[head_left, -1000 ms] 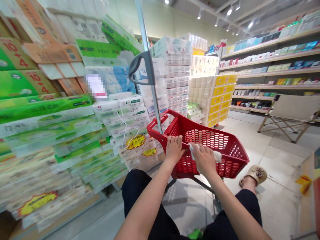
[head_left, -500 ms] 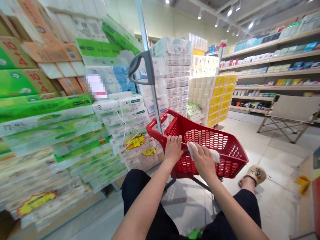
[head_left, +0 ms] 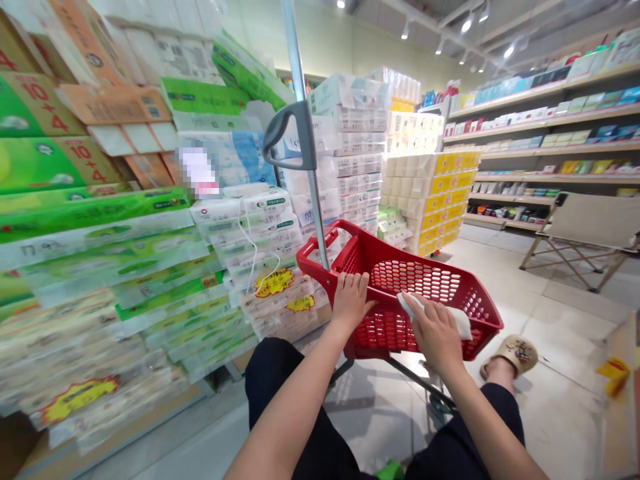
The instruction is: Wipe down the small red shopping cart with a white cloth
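I note left hand curled over red shopping basket near rim; right hand flat, pressing white wipe onto rim.

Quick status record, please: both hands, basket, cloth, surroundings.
left hand: grips the near-left rim of the red basket
right hand: holds a white cloth against the near rim
pull handle: upright, untouched
left side: stacked tissue packs
right side: folding chair
floor: sandal beside the basket
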{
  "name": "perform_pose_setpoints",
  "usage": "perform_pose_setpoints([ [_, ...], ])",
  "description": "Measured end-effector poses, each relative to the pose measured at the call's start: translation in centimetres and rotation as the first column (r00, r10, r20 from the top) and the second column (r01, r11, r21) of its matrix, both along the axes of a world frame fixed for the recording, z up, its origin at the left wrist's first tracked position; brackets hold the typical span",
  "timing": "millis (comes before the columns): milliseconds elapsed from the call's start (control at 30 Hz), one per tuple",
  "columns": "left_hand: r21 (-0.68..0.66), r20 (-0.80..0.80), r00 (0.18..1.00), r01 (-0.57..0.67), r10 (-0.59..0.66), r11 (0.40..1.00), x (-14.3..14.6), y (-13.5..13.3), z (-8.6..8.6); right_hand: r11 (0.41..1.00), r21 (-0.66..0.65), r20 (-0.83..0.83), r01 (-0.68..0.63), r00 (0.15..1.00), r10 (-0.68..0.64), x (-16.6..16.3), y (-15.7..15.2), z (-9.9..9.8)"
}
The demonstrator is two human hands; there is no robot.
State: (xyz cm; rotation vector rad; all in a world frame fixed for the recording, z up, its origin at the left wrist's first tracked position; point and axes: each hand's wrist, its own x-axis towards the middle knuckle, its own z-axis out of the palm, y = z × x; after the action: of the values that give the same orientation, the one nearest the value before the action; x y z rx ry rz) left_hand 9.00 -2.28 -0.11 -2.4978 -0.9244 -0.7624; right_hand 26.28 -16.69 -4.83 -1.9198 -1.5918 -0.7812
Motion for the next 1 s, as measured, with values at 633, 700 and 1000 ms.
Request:
perform_pose_setpoints([
  [633, -0.012, -0.03, 0.999, 0.017, -0.018, 1.0, -0.4, -0.8, 0.3, 0.999, 0.003, 0.003, 0.036, 0.999, -0.036, -0.4, -0.5, -0.3],
  [700, -0.007, -0.025, 0.999, 0.046, -0.046, 0.999, 0.7, -1.8, -0.1, 0.999, 0.006, -0.011, 0.042, 0.999, -0.042, -1.8, 0.4, -0.1],
  [1000, -0.047, -0.105, 0.978, 0.176, -0.18, 0.983, 1.3, -2.1, -1.6, 0.998, -0.058, 0.06, -0.037, 0.997, 0.04, -1.2, 0.2, -0.2],
])
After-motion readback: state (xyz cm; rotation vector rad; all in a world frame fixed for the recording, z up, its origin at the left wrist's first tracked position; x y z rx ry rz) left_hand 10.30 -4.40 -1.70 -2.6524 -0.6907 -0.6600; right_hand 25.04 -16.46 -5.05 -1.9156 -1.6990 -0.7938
